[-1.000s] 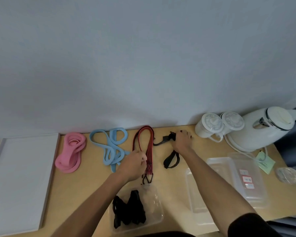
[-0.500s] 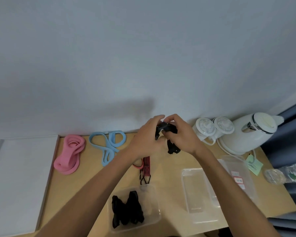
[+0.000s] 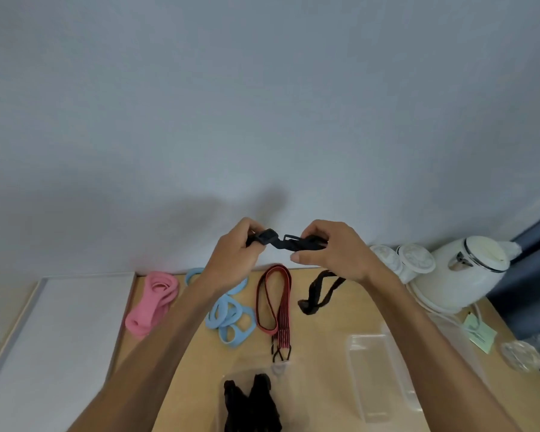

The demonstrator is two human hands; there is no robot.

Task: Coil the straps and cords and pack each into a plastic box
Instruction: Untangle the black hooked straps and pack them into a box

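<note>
Nearest, a clear plastic box point(image 3: 243, 371) already holds one coiled black strap point(image 3: 251, 403). To its right lie two empty clear boxes point(image 3: 374, 375), as far as the right forearm lets me count. Beyond them, on the wooden tabletop point(image 3: 334, 325), wait one red-and-black bungee cord with hooks point(image 3: 276, 302), one tangle of light-blue flat band point(image 3: 231, 314) and one pink band point(image 3: 155, 302). Above these, both hands have lifted the black webbing strap with a plastic buckle point(image 3: 289, 243) off the tabletop. Half a second ago it was bunched between them. Now it is drawn out between the left hand point(image 3: 234, 260) and the right hand point(image 3: 337, 254), the fingers of each pinching it, its tail hanging toward the tabletop. I judge this is straightening before coiling, the second of five pieces.
</note>
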